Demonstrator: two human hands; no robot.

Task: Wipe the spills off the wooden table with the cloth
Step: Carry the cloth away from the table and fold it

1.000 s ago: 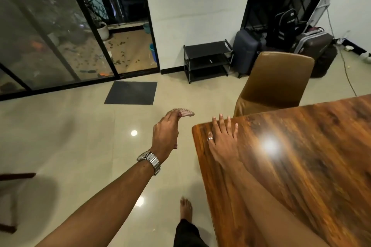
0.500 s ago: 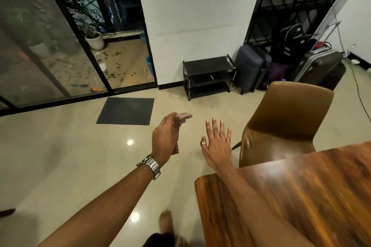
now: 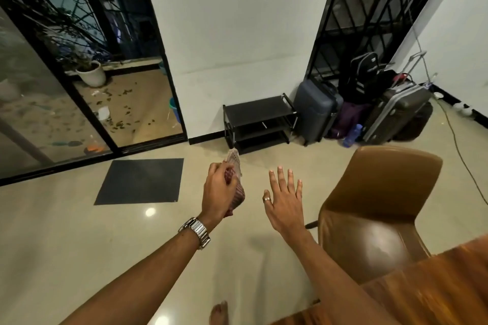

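Observation:
My left hand (image 3: 217, 191), with a metal watch on the wrist, is closed around a reddish striped cloth (image 3: 235, 182) and holds it in the air over the tiled floor, left of the table. My right hand (image 3: 284, 199) hovers flat with its fingers spread, a ring on one finger, holding nothing and off the table. Only the near corner of the wooden table (image 3: 412, 290) shows at the lower right. No spill can be made out on that part.
A brown leather chair (image 3: 377, 208) stands at the table's far end. Behind it are suitcases (image 3: 317, 111), bags and a black shoe rack (image 3: 260, 121) against the wall. A dark mat (image 3: 142, 181) lies before the glass sliding door. My bare foot (image 3: 219, 312) is on the floor.
My right hand has lifted off the table corner into the air. The view has tilted up and away, so the table has slid to the lower right. My left hand has turned the cloth more upright.

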